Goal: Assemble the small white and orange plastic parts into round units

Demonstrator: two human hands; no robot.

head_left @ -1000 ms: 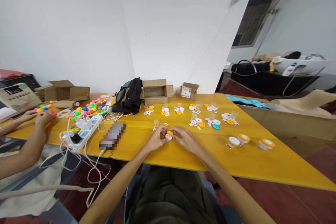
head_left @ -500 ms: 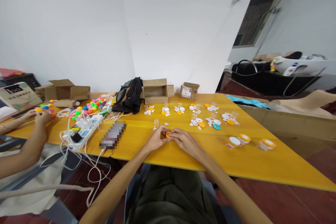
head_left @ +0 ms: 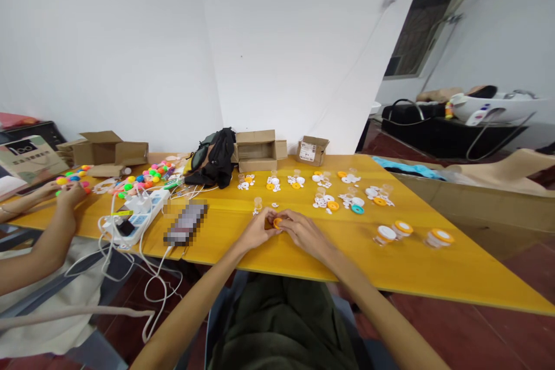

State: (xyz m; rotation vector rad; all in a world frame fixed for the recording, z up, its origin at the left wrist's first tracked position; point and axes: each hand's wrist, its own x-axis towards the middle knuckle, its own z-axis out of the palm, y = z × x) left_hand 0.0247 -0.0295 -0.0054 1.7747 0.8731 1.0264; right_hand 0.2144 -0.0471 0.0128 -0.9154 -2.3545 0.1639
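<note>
Between my fingertips is a small orange ring-shaped lid point(head_left: 277, 223), held low over the table in front of me. My left hand point(head_left: 259, 231) grips its left side, thumb below and fingers curled. My right hand point(head_left: 302, 229) pinches the lid from the right, its fingers partly covering it. Just beyond my hands stands a small clear cup point(head_left: 258, 203), with little white pieces point(head_left: 274, 205) close by. To the right, a jar with a white top point(head_left: 385, 233) stands beside two orange-rimmed jars, one of them farther right point(head_left: 441, 237).
Groups of white pieces, clear cups and lids lie across the yellow table point(head_left: 277, 263), one with a teal ring point(head_left: 357, 208). On the left are a phone point(head_left: 186, 224), a power strip point(head_left: 145, 214) with cables, a black bag point(head_left: 214, 159) and another person's hands point(head_left: 71, 192) at coloured balls.
Both hands stay in nearly the same place on the orange lid. My right fingers have shifted slightly over it. Otherwise little differs.
</note>
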